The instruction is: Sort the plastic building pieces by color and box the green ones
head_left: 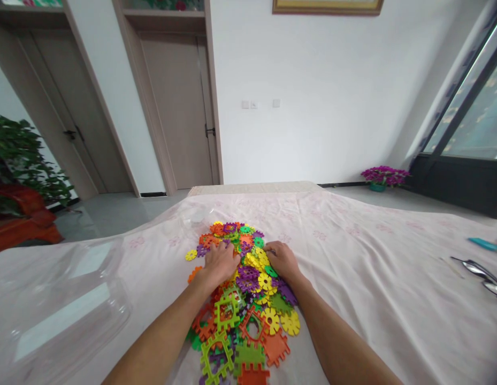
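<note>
Cloth-covered surface [364,278], pale with pink flowers, a pile of plastic pieces [248,280] running lengthwise down its middle. Near end: square pieces [250,355], lime and orange, overlapping; yellow notched discs [290,322] along the right side. Clear tub [71,313] (mostly glare, can't read its inside) sits left, likely parked there to stay clear of the hands; glasses [483,275] well off right, probably same reason. Left hand [222,263] lies over the pile, fingers a bit apart, tips lost among pieces; right hand [283,259] is at the right edge, fingers bent inward. Can't tell if either pinches anything. One hand per side, presumably so both reach the heap and fence it in. Loose yellow disc [191,255] at the left fringe. Bare surface on both sides leaves moving room, right side widest. Far edge lies well beyond the pile; then floor [120,206], doors [174,107], white wall [312,80].
</note>
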The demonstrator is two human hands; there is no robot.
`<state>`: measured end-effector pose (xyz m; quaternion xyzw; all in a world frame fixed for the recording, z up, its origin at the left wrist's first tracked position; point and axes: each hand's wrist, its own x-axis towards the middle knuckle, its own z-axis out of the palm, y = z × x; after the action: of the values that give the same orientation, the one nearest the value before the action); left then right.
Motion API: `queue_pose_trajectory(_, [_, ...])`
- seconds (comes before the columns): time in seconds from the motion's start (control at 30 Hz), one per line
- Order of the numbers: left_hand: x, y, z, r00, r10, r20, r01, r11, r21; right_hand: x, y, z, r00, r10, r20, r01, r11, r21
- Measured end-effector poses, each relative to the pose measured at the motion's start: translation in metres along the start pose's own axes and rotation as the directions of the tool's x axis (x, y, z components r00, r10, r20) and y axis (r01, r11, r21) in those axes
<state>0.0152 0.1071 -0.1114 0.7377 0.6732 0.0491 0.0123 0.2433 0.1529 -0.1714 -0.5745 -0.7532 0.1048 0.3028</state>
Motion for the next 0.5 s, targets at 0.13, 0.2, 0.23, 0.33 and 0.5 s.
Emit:
queue_pose_trajectory(0.13, [0.003, -0.002, -0.010, 0.999, 0.035, 0.001, -0.035, 0.999, -0.020, -0.001, -0.001, -0.001, 1.000, 0.000, 0.003, 0.000, 1.000, 0.005])
queue_pose_trajectory(0.2, [0.011, -0.008, -0.012, 0.998, 0.019, -0.065, -0.021, 0.999, -0.038, -0.001, -0.001, -0.001, 1.000, -0.001, 0.005, 0.001, 1.000, 0.010])
queue_pose_trajectory(0.23, [0.017, -0.011, -0.012, 0.994, -0.001, -0.107, -0.004, 0.999, -0.048, -0.001, -0.001, -0.001, 1.000, 0.000, 0.006, 0.000, 1.000, 0.011])
queue_pose_trajectory(0.33, [0.034, -0.021, -0.008, 0.977, -0.072, -0.201, 0.061, 0.996, -0.065, -0.001, -0.002, -0.002, 1.000, 0.012, 0.004, -0.012, 1.000, 0.008])
queue_pose_trajectory(0.5, [0.064, -0.027, 0.002, 0.977, -0.125, -0.170, 0.106, 0.987, -0.119, -0.002, -0.004, -0.003, 1.000, 0.005, -0.008, -0.005, 1.000, 0.010])
